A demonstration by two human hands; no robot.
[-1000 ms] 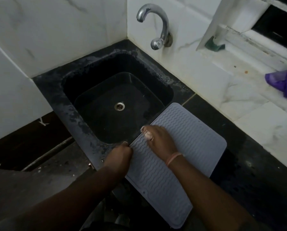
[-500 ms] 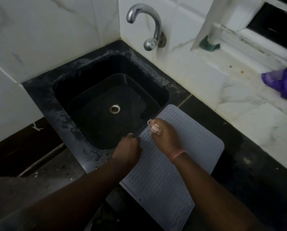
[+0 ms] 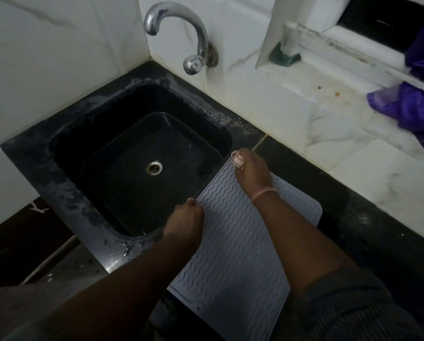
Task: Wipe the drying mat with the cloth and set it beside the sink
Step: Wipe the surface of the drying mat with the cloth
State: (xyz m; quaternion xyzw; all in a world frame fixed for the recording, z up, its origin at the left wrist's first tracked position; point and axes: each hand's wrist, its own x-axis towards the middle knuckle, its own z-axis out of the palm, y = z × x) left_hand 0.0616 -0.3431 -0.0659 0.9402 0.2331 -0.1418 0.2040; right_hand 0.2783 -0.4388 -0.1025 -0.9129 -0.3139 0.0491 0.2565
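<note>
While the left hand [image 3: 185, 223] pinches the mat's [image 3: 233, 242] edge, the right grip [image 3: 251, 169] seemingly clutches cloth [image 3: 237, 162].

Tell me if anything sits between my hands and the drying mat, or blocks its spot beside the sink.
Nothing visible does. The left hand pinches the drying mat at its sink-side edge, and the right hand presses a small cloth onto its far corner. The mat already lies on the dark counter right beside the sink.

**Colours and patterns logged**

I record: drying mat [image 3: 233, 242], pale grey with raised wavy ridges; sink [image 3: 65, 193], black, speckled white; tap [image 3: 196, 45], silver; wall tiles [image 3: 58, 57], white with grey veins; cloth [image 3: 238, 161], pinkish-white; bag [image 3: 412, 109], purple.
</note>
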